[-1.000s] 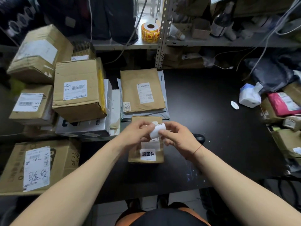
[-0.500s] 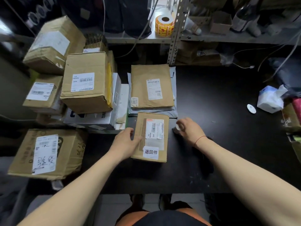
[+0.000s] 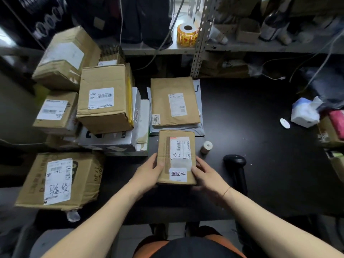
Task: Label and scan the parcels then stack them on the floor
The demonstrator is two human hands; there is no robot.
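A small brown parcel [image 3: 165, 155] lies on the black table [image 3: 260, 146] in front of me, with a shipping label and a white sticker near its front edge. My left hand [image 3: 149, 172] grips its left side, thumb on top. My right hand [image 3: 206, 174] holds its right side, fingers against the edge. A small label roll [image 3: 206, 147] stands on the table just right of the parcel. The black handheld scanner [image 3: 236, 168] lies further right.
A flat brown parcel [image 3: 173, 101] rests on grey mailers behind. Several labelled cardboard boxes [image 3: 104, 101] are piled to the left, one large box [image 3: 59, 181] at front left. A yellow sticker roll [image 3: 187, 35] sits on the shelf. Tissues [image 3: 303, 114] and more parcels crowd the right edge.
My right hand set the small label roll down on the table and came back to the parcel's right side. My left hand moved to grip the left side.
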